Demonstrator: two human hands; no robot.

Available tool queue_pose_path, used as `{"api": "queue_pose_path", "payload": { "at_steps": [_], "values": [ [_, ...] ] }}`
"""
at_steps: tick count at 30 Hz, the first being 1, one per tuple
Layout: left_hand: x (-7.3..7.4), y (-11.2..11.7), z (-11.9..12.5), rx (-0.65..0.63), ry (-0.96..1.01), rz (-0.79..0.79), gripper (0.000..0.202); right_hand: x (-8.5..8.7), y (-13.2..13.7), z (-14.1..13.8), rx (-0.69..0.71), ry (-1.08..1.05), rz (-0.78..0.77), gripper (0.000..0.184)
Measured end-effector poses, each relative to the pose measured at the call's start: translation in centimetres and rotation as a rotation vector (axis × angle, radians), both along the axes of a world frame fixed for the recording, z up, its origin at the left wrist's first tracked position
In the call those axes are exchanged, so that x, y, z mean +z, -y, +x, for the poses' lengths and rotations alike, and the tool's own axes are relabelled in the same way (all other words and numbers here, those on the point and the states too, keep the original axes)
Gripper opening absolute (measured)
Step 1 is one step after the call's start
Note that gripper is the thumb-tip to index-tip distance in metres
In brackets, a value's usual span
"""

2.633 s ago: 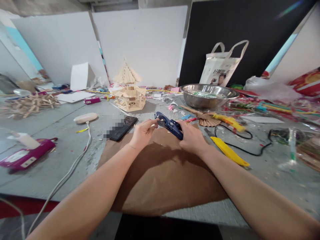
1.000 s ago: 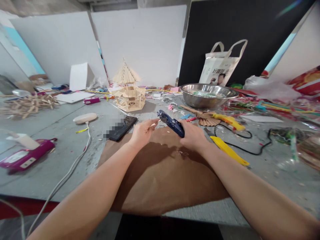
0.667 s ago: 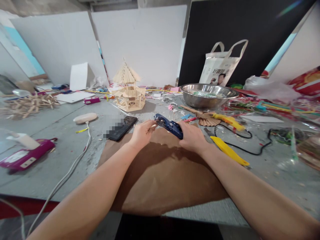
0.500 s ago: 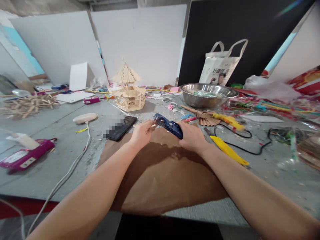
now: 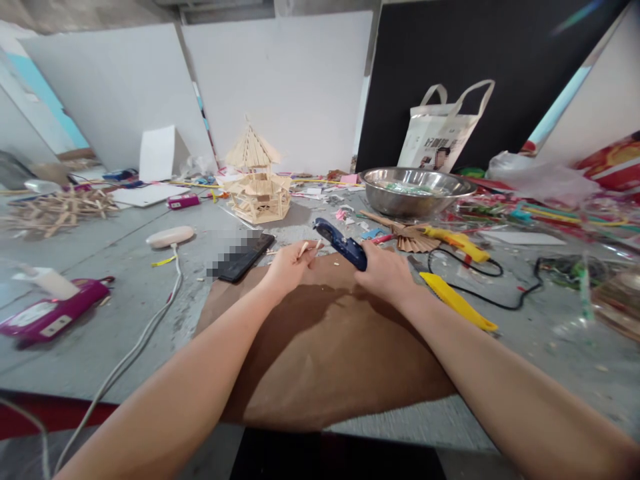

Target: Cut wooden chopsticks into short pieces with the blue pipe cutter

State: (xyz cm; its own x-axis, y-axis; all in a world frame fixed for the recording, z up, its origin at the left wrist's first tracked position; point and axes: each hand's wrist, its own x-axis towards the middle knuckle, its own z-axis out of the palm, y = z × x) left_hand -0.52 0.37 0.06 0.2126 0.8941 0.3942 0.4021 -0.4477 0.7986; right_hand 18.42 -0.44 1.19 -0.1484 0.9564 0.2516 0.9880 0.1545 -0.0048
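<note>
My right hand (image 5: 384,272) is wrapped round the handle of a blue hand cutter (image 5: 343,245), whose head points up and left. A short pale wooden stick (image 5: 303,249) is pinched in my left hand (image 5: 289,268). The stick's end pokes out near the fingertips, and a second pale tip shows beside it. A small gap lies between the stick and the cutter head. Both hands are above a brown sheet (image 5: 340,360). On the sheet, under the cutter, lies a tiny pale offcut (image 5: 337,263).
A black phone (image 5: 247,257) lies left of my left hand. Behind it stands a wooden stick pavilion (image 5: 260,197). To the right are a metal basin (image 5: 417,203), a folded paper fan (image 5: 417,240), a yellow corded tool (image 5: 457,243) and a yellow-handled tool (image 5: 457,301). Sticks (image 5: 60,208) are heaped left.
The cutter head has come away from the stick and swung slightly upward. My left hand has drawn back a little to the left. A small pale piece now shows on the brown sheet.
</note>
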Motion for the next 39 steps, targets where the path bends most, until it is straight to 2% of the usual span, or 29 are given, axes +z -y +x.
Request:
{"api": "queue_pose_path", "payload": {
  "at_steps": [3,5,10,14,18,21,24,31,35,39],
  "values": [
    [-0.2,0.0,0.3,-0.097,0.23,-0.3,0.019,-0.6,-0.8,0.6,-0.075,-0.009,0.017,0.049],
    [-0.4,0.0,0.4,-0.143,0.347,-0.414,0.016,-1.1,-1.3,1.0,-0.093,0.012,0.005,0.06],
    [-0.6,0.3,0.9,-0.222,0.541,-0.53,0.017,-2.7,-2.0,1.5,-0.078,0.094,-0.008,0.072],
    [-0.5,0.7,1.4,-0.279,0.67,-0.612,0.017,-3.0,-2.1,1.6,-0.027,0.094,0.052,0.069],
    [-0.3,1.1,1.8,-0.295,0.769,-0.608,0.014,-1.5,-1.2,0.8,0.207,-0.051,0.126,0.044],
    [-0.3,1.2,2.1,-0.301,0.839,-0.565,0.012,-0.5,0.0,-0.3,0.377,-0.173,0.045,0.046],
    [-0.3,1.2,2.3,-0.275,0.903,-0.523,0.013,-0.6,1.0,-1.5,0.47,-0.249,-0.099,0.05],
    [-0.2,1.6,3.3,-0.241,0.924,-0.49,0.012,-1.9,1.7,-3.2,0.516,-0.409,-0.213,0.038],
    [-0.3,1.6,3.3,-0.276,0.894,-0.476,0.012,-1.8,1.8,-3.4,0.517,-0.442,-0.274,0.032],
    [-0.4,1.7,3.2,-0.351,0.851,-0.513,0.016,-1.8,1.6,-3.4,0.536,-0.414,-0.266,0.029]
  ]
}}
